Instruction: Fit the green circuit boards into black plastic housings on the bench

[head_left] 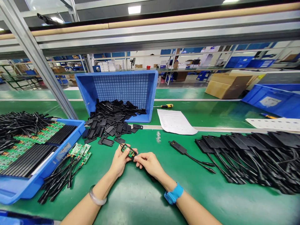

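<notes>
Near the middle of the green bench, my left hand grips a black plastic case with a green circuit board lying in it. My left thumb presses on the board's face. At the case's lower right end, my right hand has its thumb and fingertips pinched together by the wires; the cable there is mostly hidden under the hand. A finished-looking black cased unit with a split cable lies to the right. Several loose circuit boards with black cables lie to the left.
A tipped blue crate spills black case parts behind my hands. At left stands a blue tray of boards. Rows of cased units lie right. A paper sheet, screwdriver and small clear pieces lie beyond.
</notes>
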The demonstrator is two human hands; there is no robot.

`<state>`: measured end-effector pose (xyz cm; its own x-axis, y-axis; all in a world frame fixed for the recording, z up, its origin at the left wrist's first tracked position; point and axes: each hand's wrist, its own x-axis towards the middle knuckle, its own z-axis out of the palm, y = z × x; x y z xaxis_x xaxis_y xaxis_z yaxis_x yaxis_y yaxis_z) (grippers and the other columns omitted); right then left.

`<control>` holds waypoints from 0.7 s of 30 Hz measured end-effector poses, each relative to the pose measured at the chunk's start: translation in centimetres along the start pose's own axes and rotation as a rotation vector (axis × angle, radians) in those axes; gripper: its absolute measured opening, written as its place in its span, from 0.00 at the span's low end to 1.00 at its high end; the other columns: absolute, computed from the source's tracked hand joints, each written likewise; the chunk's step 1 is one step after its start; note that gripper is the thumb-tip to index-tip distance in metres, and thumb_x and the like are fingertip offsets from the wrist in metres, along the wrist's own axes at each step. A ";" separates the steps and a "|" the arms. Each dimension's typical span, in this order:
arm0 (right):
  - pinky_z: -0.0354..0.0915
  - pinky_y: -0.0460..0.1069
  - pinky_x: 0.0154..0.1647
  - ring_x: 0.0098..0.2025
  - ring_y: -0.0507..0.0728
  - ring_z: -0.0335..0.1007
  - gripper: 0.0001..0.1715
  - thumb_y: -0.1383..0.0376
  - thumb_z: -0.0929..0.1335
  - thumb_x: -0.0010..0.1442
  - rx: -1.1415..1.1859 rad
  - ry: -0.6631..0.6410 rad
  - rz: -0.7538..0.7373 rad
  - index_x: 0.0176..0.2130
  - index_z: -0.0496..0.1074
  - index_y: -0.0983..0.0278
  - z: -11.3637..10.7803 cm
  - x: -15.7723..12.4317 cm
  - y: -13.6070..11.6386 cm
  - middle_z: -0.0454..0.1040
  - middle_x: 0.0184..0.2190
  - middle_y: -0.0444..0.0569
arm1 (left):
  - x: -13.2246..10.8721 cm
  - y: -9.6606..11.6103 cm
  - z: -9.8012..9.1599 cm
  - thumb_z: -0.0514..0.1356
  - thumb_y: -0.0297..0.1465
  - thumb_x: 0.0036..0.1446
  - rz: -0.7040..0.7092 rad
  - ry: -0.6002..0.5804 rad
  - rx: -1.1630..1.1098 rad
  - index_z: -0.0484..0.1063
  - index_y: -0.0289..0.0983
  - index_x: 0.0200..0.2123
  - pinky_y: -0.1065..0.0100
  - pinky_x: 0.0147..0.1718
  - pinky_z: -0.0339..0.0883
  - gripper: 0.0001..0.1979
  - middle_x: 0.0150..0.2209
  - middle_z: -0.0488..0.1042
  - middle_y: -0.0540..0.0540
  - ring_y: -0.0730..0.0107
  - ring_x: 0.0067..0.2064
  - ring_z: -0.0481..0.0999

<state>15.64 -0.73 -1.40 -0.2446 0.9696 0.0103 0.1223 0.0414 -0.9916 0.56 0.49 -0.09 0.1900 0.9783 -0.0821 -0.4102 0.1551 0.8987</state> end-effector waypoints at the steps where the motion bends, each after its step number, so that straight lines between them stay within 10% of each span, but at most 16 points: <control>1: 0.61 0.44 0.22 0.18 0.50 0.63 0.25 0.47 0.67 0.53 0.021 -0.020 0.007 0.26 0.75 0.66 -0.1 0.0 0.0 0.72 0.17 0.45 | 0.0 0.0 0.0 0.67 0.41 0.47 0.003 -0.003 -0.001 0.62 0.36 0.39 0.61 0.36 0.72 0.22 0.35 0.78 0.41 0.58 0.38 0.79; 15: 0.54 0.44 0.22 0.19 0.51 0.63 0.19 0.59 0.66 0.57 -0.363 0.162 -0.019 0.19 0.71 0.64 0.3 -0.1 -0.5 0.72 0.17 0.44 | -0.4 -0.3 0.5 0.63 0.45 0.50 0.126 0.070 0.188 0.62 0.37 0.41 0.63 0.37 0.71 0.22 0.38 0.78 0.40 0.59 0.40 0.78; 21: 0.52 0.44 0.20 0.18 0.50 0.60 0.19 0.60 0.68 0.56 -0.387 0.046 -0.061 0.18 0.68 0.64 -0.4 0.0 -0.9 0.67 0.14 0.41 | 0.1 0.1 0.4 0.64 0.45 0.48 0.042 0.014 0.252 0.63 0.35 0.41 0.69 0.27 0.68 0.24 0.32 0.77 0.43 0.64 0.31 0.76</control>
<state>15.88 -0.71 -0.44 -0.2204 0.9719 0.0825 0.4645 0.1789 -0.8673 0.88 0.60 0.15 0.1640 0.9854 -0.0468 -0.1820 0.0768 0.9803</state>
